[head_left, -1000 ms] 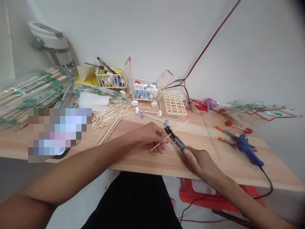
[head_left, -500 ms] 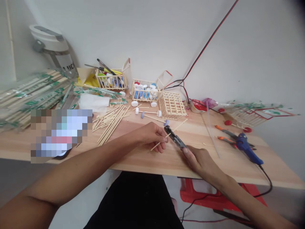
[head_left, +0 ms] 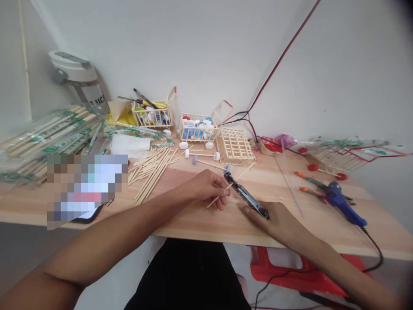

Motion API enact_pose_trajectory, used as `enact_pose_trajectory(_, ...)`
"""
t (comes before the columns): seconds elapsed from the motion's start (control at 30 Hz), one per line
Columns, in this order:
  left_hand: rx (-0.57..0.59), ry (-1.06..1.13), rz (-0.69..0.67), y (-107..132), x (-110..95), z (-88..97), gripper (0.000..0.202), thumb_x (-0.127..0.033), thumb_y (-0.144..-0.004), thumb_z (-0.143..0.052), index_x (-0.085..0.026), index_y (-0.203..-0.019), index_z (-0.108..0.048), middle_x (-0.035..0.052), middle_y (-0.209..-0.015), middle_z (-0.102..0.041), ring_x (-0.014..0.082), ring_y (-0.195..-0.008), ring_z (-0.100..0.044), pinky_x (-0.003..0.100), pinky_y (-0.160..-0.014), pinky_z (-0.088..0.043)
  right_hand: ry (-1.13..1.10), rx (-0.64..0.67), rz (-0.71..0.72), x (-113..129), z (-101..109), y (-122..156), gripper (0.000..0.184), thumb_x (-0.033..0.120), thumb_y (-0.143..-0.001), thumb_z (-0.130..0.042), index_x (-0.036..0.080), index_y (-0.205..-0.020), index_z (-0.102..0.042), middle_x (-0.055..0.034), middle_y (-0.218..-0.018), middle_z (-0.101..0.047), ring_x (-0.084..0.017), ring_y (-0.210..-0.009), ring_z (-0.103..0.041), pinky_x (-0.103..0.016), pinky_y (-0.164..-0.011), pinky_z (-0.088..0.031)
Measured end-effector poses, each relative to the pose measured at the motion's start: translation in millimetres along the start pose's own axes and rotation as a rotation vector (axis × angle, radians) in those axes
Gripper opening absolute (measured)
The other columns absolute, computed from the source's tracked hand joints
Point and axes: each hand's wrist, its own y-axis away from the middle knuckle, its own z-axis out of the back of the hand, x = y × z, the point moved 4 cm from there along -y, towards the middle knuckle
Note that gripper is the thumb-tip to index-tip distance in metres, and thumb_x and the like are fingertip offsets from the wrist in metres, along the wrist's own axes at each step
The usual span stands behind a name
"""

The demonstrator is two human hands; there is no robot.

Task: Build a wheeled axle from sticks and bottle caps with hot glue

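1. L hand [head_left: 209, 189]: fingers curled, narrow pinch on a thin wooden stick [head_left: 244, 172]. Stick crosses the fingers, both ends poking out.
2. R hand [head_left: 279, 221]: closed round black metal nippers [head_left: 248, 200], tool lying along fingers, nose aimed at L hand. Jaws look nearly closed, but gap too small to be sure.
3. Nose sits right by the stick, seems to overlap it. Can't tell if the jaws are biting it.
4. Location: stick & nippers are over the wooden tabletop [head_left: 190, 226], just in front of the stick-built lattice cage [head_left: 234, 146].
5. Handling tips: best to keep the pinch close to the jaws so the stick can't flex. Set jaws square across the stick, & keep fingertips clear of the edges. Firm, even squeeze on the handles should give a cleaner result.
6. Around the cage: pile of loose sticks [head_left: 151, 176] to its L, bottle-cap wheels on stick axle [head_left: 203, 158] just L, stick cart full of caps [head_left: 197, 127] behind-L. Blue hot-glue gun [head_left: 337, 200] & orange-handled pliers [head_left: 309, 181] to its R.
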Motion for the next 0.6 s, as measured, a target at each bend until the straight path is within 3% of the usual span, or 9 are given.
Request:
enact_pose_trajectory(0.2, 0.004, -0.048, 0.022, 2, -4, -0.4, 0.021, -0.026, -0.072, -0.073, -0.009, -0.072, -0.061, 0.0035, -0.059, -0.067, 0.0139, -0.050, -0.065, 0.023, -0.050, -0.050, 0.032, -0.023, 0.057, -4, -4, -3, 0.046, 0.054, -0.092, -0.042, 0.021, -0.060, -0.047, 0.0009, -0.054, -0.054, -0.015, -0.052, -0.050, -0.027, -0.049, -0.031)
enact_pose_trajectory(0.47, -0.058, -0.016, 0.067, 0, 1, -1.5, 0.013, -0.020, -0.076, -0.068, -0.009, -0.075, -0.060, 0.0038, -0.062, -0.067, 0.0130, -0.051, -0.065, 0.022, -0.051, -0.050, 0.038, 0.014, 0.073, -15, -4, -9, 0.043, 0.051, -0.093, -0.043, 0.020, -0.067, -0.058, 0.0003, -0.061, -0.061, -0.017, -0.057, -0.056, -0.027, -0.052, -0.035)
enact_pose_trajectory(0.6, -0.008, -0.080, 0.098, 4, -2, -1.8, 0.017, -0.025, -0.075, -0.069, -0.010, -0.073, -0.060, 0.0042, -0.061, -0.067, 0.0147, -0.054, -0.066, 0.024, -0.052, -0.051, 0.051, 0.041, 0.088, -16, -1, -11, 0.042, 0.053, -0.092, -0.045, 0.019, -0.076, -0.066, -0.0006, -0.066, -0.065, -0.018, -0.060, -0.059, -0.027, -0.057, -0.039)
